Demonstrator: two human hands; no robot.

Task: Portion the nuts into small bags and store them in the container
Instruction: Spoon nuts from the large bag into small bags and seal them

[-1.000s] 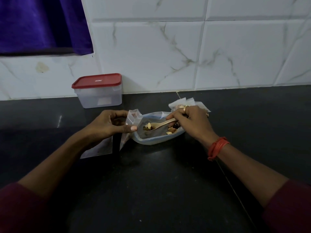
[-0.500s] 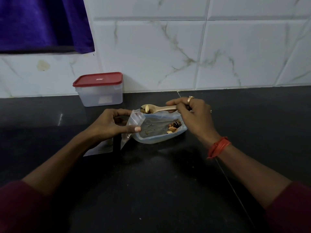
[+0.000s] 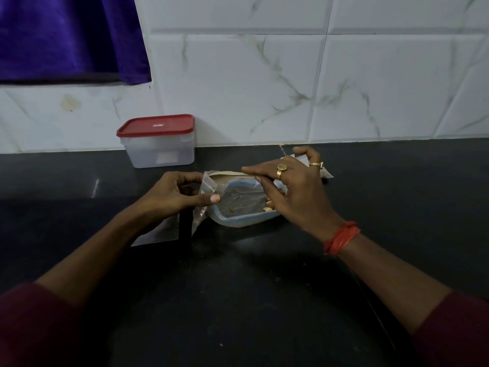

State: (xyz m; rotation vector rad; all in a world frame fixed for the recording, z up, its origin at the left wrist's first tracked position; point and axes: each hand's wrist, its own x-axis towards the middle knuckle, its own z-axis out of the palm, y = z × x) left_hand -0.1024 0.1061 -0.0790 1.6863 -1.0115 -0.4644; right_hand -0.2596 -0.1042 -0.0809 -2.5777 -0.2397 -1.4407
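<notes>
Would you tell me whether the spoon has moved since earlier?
Yes. The spoon has risen from the tray and moved left, toward the red-lidded container, to the small bag.

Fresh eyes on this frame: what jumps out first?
Centre frame, the left hand pinches a small clear plastic bag open while the right hand holds a wooden spoon at its mouth, above a pale blue plastic tray. Behind left, a red-lidded translucent plastic container stands closed by the tiled wall.
</notes>
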